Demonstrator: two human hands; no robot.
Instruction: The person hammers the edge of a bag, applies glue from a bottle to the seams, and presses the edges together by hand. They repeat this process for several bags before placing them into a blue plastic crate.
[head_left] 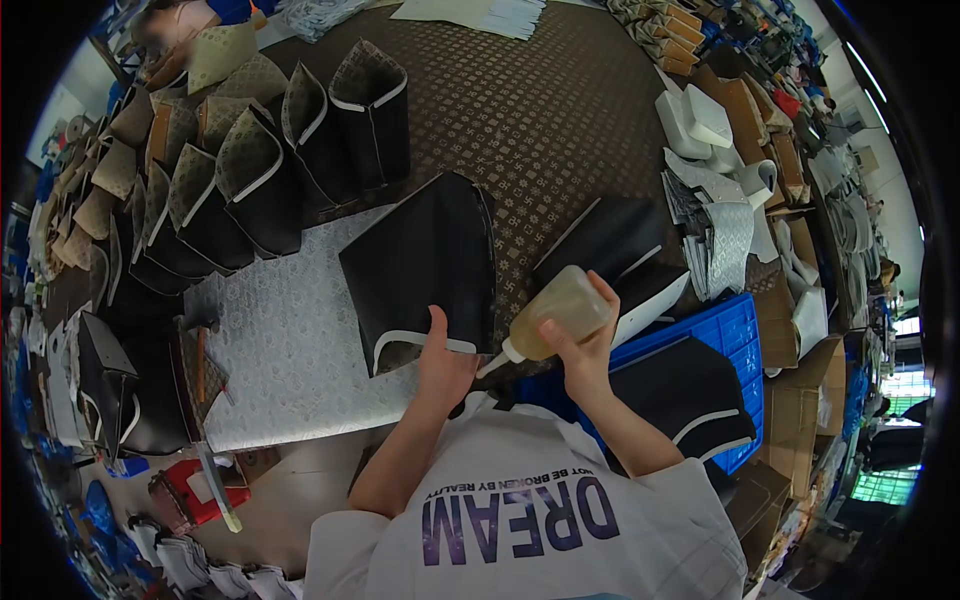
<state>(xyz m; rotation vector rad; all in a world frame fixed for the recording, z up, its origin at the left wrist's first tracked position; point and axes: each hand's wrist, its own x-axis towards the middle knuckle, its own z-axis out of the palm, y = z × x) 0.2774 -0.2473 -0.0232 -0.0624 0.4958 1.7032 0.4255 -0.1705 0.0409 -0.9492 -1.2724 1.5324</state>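
My right hand [590, 335] is wrapped round a squeeze bottle [567, 312] of yellowish liquid. The bottle tilts down to the left, its thin white nozzle [493, 365] close to the fingers of my left hand [445, 368]. That left hand grips the white-edged opening of a black bag body [425, 260], thumb on the outer face and fingers partly hidden. The bag body lies on its side, partly over a pale patterned sheet [290, 330], its opening toward me.
Several black bag bodies [375, 135] stand upright at the left and back of the brown patterned table [500, 110]. More black pieces [605, 240] lie right of the bottle. A blue crate [735, 340] holds another at my right. White containers [690, 120] and cardboard boxes [800, 400] line the right side.
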